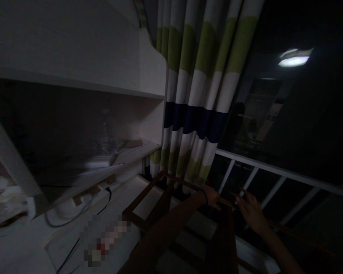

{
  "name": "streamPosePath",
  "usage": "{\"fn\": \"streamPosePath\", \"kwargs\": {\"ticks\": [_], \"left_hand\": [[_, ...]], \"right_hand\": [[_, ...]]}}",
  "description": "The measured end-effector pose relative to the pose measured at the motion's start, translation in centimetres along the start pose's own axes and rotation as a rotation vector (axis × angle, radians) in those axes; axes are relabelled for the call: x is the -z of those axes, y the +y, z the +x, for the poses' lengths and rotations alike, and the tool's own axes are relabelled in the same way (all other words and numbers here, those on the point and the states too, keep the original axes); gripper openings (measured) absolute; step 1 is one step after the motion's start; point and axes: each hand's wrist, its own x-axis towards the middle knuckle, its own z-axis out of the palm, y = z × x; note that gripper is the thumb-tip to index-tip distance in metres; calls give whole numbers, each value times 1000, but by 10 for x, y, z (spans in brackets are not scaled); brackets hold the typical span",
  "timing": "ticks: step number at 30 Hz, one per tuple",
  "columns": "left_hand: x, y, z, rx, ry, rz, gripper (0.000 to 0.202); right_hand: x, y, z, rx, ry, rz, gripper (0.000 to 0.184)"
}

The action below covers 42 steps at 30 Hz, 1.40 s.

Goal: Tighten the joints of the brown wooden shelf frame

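A dark brown wooden frame (144, 199) with crossbars stands in the lower middle of the dim head view. My left hand (210, 196), a black band at its wrist, is closed over the frame's far rail. To its right, my right hand (250, 209) has its fingers spread apart close to the same rail; I see nothing held in it. Whether its fingertips touch the wood, I cannot tell. My forearms cover part of the frame, and its lower portion is lost in shadow.
A striped curtain (198, 87) hangs behind the frame. White railing bars (251, 179) cross the dark window at right. At left, a white shelf unit (153, 64) holds a clear plastic bottle (105, 133). Beneath it, cables run from a power strip (94, 189).
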Motion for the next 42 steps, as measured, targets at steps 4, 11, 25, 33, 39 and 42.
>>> {"fn": "streamPosePath", "kwargs": {"ticks": [4,11,25,33,39,42], "left_hand": [[-2,-1,1,-4,17,1,57],[1,0,-3,10,16,-6,58],[5,2,-7,24,23,5,59],[11,4,-8,36,-9,-11,54],[10,4,-7,28,21,11,58],[8,4,-6,35,26,7,61]], "right_hand": [[-3,7,0,-2,0,-4,50],[-2,2,-1,45,-46,28,41],[1,4,2,23,-36,-77,40],[1,7,3,141,11,-221,30],[12,10,7,244,7,-210,34],[16,12,11,273,4,-189,30]]}}
